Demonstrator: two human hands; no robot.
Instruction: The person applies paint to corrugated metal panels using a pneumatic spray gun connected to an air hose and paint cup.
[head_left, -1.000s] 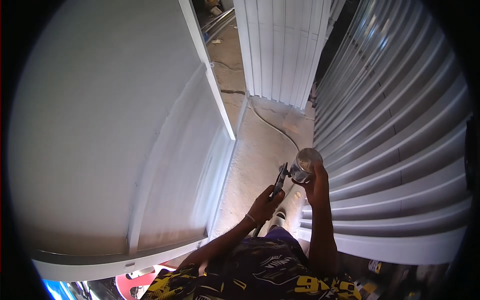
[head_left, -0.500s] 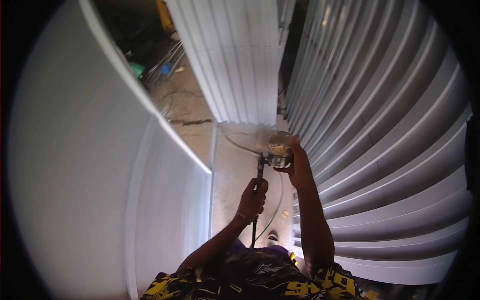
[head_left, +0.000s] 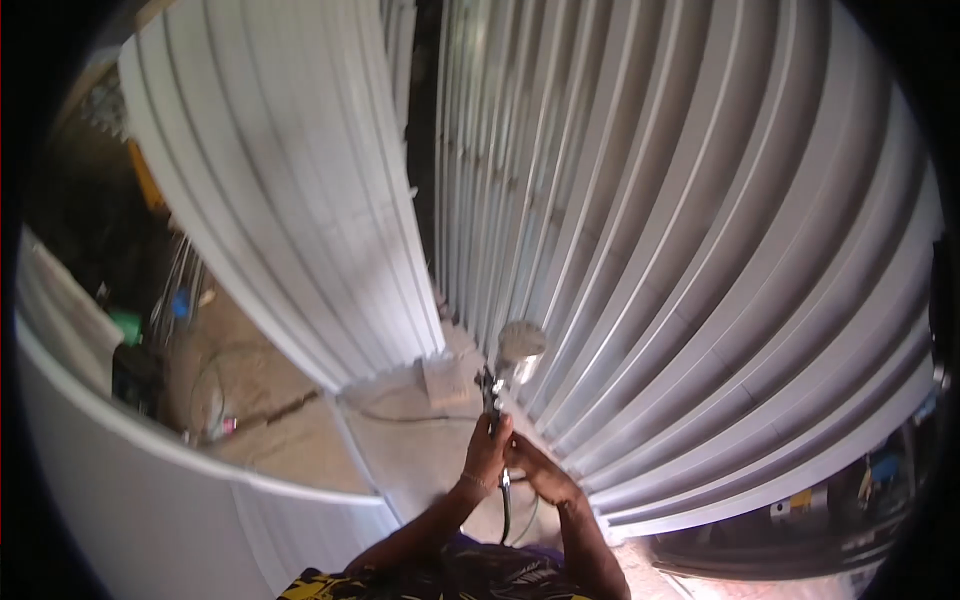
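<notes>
A spray gun with a round metal cup on top points away from me, in front of ribbed white panels. My left hand is closed around its handle, and a bracelet circles that wrist. Close against it, my right hand is closed at the lower rear of the gun; its fingertips are partly hidden behind the left hand. A dark hose hangs from the bottom of the handle.
Tall ribbed panels curve along my right, and another white ribbed panel stands ahead. A smooth pale panel edge is at lower left. Rods, a blue item and a green item lie on the floor at left.
My right hand has left the cup and come down beside my left hand at the gun's handle. The view has turned right, and the gun now faces the ribbed panels.
</notes>
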